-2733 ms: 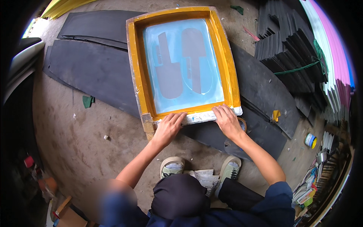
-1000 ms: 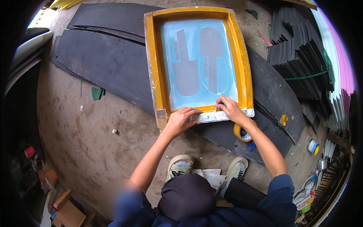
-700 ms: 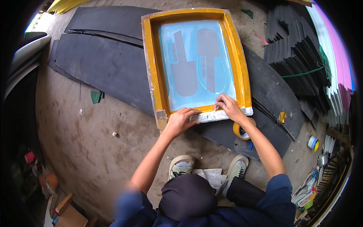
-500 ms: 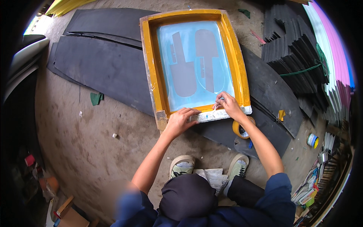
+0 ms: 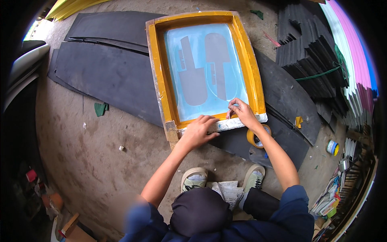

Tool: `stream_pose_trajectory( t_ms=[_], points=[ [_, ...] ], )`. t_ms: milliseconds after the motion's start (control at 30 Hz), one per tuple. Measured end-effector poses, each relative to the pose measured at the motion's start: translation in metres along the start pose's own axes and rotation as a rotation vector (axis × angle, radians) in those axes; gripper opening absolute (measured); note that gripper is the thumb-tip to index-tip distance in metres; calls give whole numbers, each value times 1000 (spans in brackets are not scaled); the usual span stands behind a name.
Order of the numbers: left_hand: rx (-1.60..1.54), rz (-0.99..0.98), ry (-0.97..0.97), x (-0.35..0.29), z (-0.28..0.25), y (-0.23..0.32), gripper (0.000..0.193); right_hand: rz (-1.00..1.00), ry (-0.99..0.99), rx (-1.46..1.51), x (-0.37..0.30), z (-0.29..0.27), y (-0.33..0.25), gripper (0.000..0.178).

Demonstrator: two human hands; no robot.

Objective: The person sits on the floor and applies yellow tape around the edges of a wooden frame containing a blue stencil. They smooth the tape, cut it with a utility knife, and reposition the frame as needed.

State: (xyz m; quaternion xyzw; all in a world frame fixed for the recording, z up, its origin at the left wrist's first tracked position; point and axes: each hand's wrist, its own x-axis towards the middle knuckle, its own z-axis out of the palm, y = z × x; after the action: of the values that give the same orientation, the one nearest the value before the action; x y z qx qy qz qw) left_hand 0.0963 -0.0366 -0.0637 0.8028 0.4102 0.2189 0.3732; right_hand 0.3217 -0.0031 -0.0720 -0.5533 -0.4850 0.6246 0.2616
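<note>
Yellow-taped screen-printing frame (image 5: 257, 80) on black sheets (image 5: 100, 66), left hand (image 5: 197, 132) over its white near edge (image 5: 237, 123), cannot tell if gripping, right hand (image 5: 244, 114) pinching small pale strip (image 5: 228, 115) there, tape roll (image 5: 250, 138) nearby.

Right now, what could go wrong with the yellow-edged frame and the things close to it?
The right grip is close to the blue panel, so a slip might mark it.
The tape roll shows partly behind the right forearm and could be knocked.
The frame lies over black sheets; uneven pressure from the left grip might shift it.
</note>
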Motion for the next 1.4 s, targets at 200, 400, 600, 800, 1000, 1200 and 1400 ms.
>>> stream_pose_trajectory(
  t_ms=[200, 400, 600, 800, 1000, 1200, 1400],
  points=[
    [-110, -71, -152, 27, 18, -5, 40, -60, 24, -65, -1, 3, 0, 8],
    [-144, -63, -105, 28, 21, -3, 36, 32, 252, -71, -8, -13, -4, 7],
    [-92, -49, -95, 27, 19, -4, 34, -112, 275, -556, -42, -91, -70, 6],
    [-80, -1, -72, 27, 18, 2, 37, -190, -25, -687, -95, -45, -49, 10],
    [-23, 113, 8, 26, 22, 3, 34, -185, -143, -915, -120, -25, -11, 3],
    [-108, 65, -68, 30, 25, 9, 63, -462, 144, -1139, -89, -47, -41, 29],
    [-96, 136, -91, 52, 49, 20, 74, -511, -83, -1276, -64, -55, -10, 55]
  ],
)
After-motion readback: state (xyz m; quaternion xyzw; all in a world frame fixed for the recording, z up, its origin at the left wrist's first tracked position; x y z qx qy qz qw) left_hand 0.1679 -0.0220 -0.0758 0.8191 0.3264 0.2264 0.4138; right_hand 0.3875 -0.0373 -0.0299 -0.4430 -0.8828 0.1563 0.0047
